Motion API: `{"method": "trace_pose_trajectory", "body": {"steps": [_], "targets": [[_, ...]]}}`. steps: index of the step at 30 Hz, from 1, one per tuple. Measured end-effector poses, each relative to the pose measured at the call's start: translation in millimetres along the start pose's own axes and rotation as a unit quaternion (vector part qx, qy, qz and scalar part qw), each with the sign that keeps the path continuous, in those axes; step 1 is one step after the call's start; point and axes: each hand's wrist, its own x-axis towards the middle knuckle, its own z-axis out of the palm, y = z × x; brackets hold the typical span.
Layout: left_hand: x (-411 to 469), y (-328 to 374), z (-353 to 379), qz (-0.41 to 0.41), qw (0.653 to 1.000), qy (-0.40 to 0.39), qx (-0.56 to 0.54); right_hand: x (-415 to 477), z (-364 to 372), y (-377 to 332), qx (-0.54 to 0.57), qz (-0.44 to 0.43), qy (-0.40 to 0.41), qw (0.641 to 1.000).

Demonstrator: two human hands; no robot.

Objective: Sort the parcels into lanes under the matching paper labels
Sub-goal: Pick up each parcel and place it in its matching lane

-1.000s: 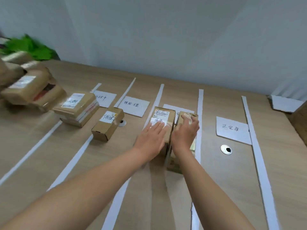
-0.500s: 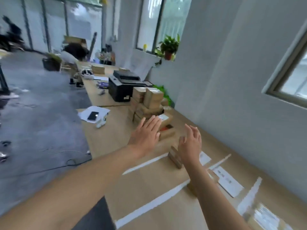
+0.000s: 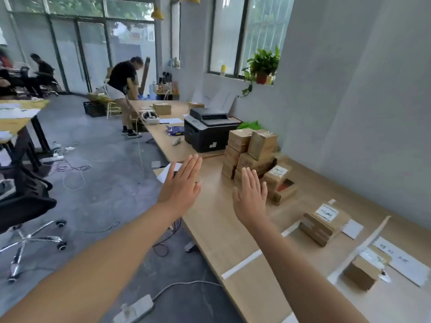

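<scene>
Two empty, flat hands, left (image 3: 180, 186) and right (image 3: 250, 197), before stacked parcels (image 3: 253, 155) on table (image 3: 217, 220).

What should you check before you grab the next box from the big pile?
1. Left hand empty and open: ok.
2. Right hand empty and open: ok.
3. Stack of brown cardboard parcels within view ahead of both hands: ok.
4. Top parcel's white label readable: cannot tell, too blurred.
5. White tape lane lines on the wooden table visible: ok.
6. Lane with the single labelled cardboard box has room left: ok.
</scene>
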Motion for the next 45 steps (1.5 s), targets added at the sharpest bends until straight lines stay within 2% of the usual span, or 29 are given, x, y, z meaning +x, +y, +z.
{"method": "trace_pose_trajectory", "body": {"steps": [6, 9, 13, 17, 21, 27, 34, 39, 41, 45], "targets": [[47.6, 13.9, 37.9, 0.053, 0.998, -0.003, -0.044, 54.8, -1.4, 22.8, -0.023, 0.043, 0.016, 0.999], [87.2, 22.6, 61.8, 0.095, 0.995, -0.003, -0.032, 92.5, 4.8, 45.8, -0.036, 0.055, 0.024, 0.998], [146.9, 26.1, 97.1, 0.100, 0.994, -0.010, -0.050, 146.7, 25.2, 82.0, -0.011, 0.101, 0.018, 0.995], [202.3, 18.0, 143.7, 0.119, 0.991, -0.023, -0.050, 193.0, 61.2, 118.0, -0.004, 0.140, -0.013, 0.990], [232.3, 19.7, 190.3, 0.081, 0.990, -0.066, -0.095, 214.0, 97.6, 149.9, -0.011, 0.161, -0.056, 0.985], [269.1, 37.1, 272.0, 0.111, 0.975, -0.124, -0.145, 242.1, 138.7, 201.2, 0.003, 0.219, -0.101, 0.970], [333.2, 89.9, 362.2, 0.132, 0.923, -0.240, -0.270, 299.5, 151.8, 263.7, 0.054, 0.346, -0.110, 0.930], [365.8, 128.3, 423.5, 0.092, 0.839, -0.365, -0.394, 330.2, 158.3, 295.1, 0.066, 0.447, -0.095, 0.887], [377.0, 143.2, 440.5, 0.074, 0.818, -0.387, -0.420, 337.5, 166.9, 303.7, 0.084, 0.480, -0.089, 0.869], [395.5, 168.3, 467.1, 0.081, 0.803, -0.393, -0.441, 346.9, 188.0, 322.7, 0.120, 0.507, -0.087, 0.849]]}}
